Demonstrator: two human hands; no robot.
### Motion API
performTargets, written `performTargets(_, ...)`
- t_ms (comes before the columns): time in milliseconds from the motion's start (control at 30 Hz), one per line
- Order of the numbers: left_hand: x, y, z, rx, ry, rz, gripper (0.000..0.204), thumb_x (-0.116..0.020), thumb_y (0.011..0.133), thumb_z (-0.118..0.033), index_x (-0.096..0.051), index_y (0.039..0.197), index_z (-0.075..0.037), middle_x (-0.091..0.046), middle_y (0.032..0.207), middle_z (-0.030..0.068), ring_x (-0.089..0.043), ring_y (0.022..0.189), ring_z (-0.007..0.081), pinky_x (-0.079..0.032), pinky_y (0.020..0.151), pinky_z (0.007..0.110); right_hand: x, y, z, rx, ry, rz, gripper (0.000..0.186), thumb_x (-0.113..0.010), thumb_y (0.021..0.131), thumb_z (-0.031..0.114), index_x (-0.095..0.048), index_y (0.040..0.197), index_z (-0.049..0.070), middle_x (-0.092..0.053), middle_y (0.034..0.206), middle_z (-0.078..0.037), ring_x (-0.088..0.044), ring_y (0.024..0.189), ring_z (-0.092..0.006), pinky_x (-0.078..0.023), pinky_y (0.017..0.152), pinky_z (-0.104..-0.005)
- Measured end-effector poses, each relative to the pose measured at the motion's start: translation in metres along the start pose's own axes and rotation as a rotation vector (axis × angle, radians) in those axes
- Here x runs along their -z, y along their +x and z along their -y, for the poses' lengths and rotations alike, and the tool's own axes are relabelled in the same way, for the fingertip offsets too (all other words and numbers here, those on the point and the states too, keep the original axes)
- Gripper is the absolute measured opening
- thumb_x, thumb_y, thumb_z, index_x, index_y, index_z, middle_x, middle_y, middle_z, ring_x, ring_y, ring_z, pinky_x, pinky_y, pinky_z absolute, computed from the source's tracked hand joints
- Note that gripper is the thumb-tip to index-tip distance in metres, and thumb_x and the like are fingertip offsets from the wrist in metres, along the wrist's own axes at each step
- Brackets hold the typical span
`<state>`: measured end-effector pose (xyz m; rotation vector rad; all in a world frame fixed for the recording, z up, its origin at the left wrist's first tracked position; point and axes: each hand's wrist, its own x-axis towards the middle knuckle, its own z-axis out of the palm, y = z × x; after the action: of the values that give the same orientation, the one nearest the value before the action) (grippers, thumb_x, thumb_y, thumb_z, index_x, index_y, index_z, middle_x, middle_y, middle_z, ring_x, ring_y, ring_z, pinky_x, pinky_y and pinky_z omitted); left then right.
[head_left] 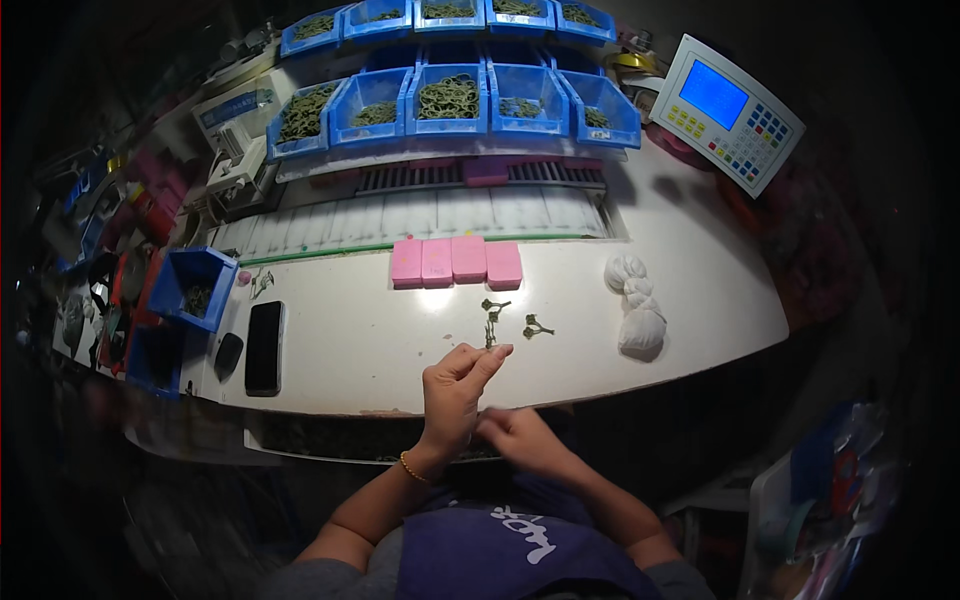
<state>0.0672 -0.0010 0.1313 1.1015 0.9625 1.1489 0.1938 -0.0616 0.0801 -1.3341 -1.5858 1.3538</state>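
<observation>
Left hand (453, 397) pinches a green piece (490, 337) by its near end, presumably keeping the rest visible; whether the blurred right hand (525, 440) holds anything, I cannot tell.

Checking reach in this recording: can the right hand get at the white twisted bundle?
Probably yes: the right hand, blurred, is near the front of the table, and nothing appears to stand between it and the white twisted bundle.
</observation>
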Motion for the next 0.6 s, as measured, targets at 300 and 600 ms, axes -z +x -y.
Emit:
performTargets(300,0.004,0.005,-0.002,0.098,-0.039,-0.004,0.017,-0.071,0.093,-0.016,-0.078,0.097,-0.001,-0.047,0.067,-0.0066,-0.034,0.062,0.0029,-0.028,0.055,0.021,-0.016,-0.007,-0.003,0.175,-0.666,-0.157,0.034,-0.061,0.095,0.035,-0.062,0.076,0.006,-0.066,0.067,-0.015,-0.066,0.058,-0.0347,-0.051,0.054,-0.0463)
performTargets(600,0.071,0.061,-0.014,0.050,0.287,-0.094,0.025,-0.066,0.097,-0.025,-0.077,0.097,-0.003,-0.052,0.065,-0.0061,-0.039,0.057,0.0012,-0.033,0.050,0.021,0.105,0.030,-0.020,0.277,-0.693,-0.840,0.013,-0.066,0.090,0.013,-0.066,0.098,0.002,-0.064,0.087,-0.013,-0.059,0.081,-0.0286,-0.048,0.069,-0.0371)
